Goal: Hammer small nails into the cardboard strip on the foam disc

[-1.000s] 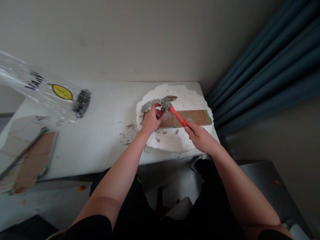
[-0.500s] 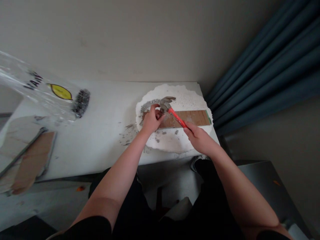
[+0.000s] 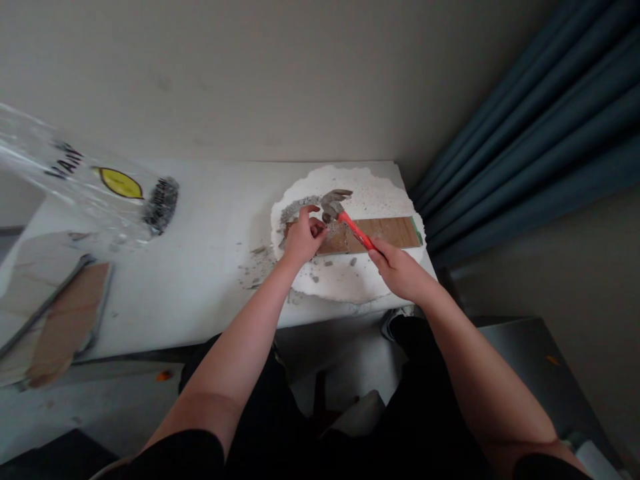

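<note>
Hammer (image 3: 345, 215) handle end hidden in right hand (image 3: 403, 272), left hand (image 3: 300, 241) covering rubble.

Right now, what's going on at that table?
A person is working at a white table with a hammer. The right hand grips its red handle, and the metal head sits over the left end of a brown plank. The left hand pinches something small beside the hammer head; what it is cannot be made out. The plank lies on a round white foam slab, with grey rubble scattered at the slab's left edge. A clear plastic bag lies far left.
</note>
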### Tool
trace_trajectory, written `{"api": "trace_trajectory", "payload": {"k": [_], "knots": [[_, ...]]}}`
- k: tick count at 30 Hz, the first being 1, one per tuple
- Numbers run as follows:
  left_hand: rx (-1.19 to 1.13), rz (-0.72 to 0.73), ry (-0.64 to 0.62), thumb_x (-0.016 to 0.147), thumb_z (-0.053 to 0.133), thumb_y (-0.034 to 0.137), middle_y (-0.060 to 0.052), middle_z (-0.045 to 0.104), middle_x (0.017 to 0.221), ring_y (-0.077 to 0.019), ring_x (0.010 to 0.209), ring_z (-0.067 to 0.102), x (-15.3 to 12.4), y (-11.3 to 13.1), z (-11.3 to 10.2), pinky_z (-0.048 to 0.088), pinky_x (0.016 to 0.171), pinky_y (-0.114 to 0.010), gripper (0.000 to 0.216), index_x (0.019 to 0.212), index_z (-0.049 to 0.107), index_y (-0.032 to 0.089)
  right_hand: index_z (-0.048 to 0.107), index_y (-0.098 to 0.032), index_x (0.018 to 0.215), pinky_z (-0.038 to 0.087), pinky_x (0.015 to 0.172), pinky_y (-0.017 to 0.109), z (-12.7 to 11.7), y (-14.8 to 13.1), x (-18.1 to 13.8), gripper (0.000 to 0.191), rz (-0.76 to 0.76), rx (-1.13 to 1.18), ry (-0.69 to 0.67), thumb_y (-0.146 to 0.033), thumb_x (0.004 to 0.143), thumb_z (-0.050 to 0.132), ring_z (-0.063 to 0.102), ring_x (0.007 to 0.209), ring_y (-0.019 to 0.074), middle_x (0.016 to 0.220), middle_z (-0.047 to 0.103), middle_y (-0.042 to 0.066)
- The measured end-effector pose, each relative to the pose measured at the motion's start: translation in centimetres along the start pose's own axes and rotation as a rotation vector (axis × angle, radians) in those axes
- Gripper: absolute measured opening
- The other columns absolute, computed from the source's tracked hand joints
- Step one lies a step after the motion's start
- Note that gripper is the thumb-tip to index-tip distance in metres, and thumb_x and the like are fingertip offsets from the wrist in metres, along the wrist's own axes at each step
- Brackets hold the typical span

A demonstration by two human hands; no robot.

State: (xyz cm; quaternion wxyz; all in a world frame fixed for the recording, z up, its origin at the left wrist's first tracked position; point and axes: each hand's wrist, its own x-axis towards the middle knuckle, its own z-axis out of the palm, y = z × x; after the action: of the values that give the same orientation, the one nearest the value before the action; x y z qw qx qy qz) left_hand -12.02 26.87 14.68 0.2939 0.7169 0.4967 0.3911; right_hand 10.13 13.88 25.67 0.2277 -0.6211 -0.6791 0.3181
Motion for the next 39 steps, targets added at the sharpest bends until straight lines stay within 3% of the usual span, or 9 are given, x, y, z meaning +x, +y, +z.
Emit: {"api": "trace_trajectory", "payload": {"k": [14,20,30,39], "knots": [[0.013,-0.011,-0.007,0.082,0.072,0.017,0.003,0.073,0.085,-0.0115,0.063,0.059,0.1,0.0,0.1,0.047,0.068,-0.028,0.051,0.127,0.049,0.023,0.057,-0.021,0.145,0.052,0.097,0.043,0.5,0.2,0.1,0.047,-0.043,-0.038,0.018,-0.040,0.106,0.040,0.067,0.113,0.0283,0.130,0.070,0.013],[0.041,-0.011,-0.014,0.082,0.072,0.017,0.002,0.074,0.087,-0.0123,0.064,0.060,0.1,-0.1,0.1,0.048,0.068,-0.029,0.053,0.129,0.048,0.024,0.056,-0.023,0.146,0.054,0.091,0.042,0.4,0.2,0.1,0.048,-0.018,-0.057,0.007,-0.042,0.106,0.039,0.070,0.105,0.0281,0.126,0.072,0.012],[0.005,0.079,0.014,0.076,0.071,0.015,-0.001,0.069,0.098,-0.0132,0.076,0.063,0.1,-0.9,0.5,0.051,0.072,-0.029,0.071,0.140,0.041,0.024,0.056,-0.021,0.146,0.052,0.099,0.045,0.4,0.2,0.3,0.048,-0.017,-0.031,-0.009,-0.041,0.106,0.039,0.067,0.116,0.0299,0.133,0.069,0.013],[-0.060,0.116,0.157,0.078,0.054,0.004,-0.004,0.064,0.108,-0.0117,0.074,0.058,0.2,-1.2,0.5,0.051,0.072,-0.029,0.060,0.134,0.044,0.023,0.056,-0.019,0.145,0.052,0.095,0.041,0.6,0.2,0.4,0.046,0.009,-0.117,-0.019,-0.038,0.106,0.039,0.069,0.112,0.0290,0.130,0.071,0.014]]}}
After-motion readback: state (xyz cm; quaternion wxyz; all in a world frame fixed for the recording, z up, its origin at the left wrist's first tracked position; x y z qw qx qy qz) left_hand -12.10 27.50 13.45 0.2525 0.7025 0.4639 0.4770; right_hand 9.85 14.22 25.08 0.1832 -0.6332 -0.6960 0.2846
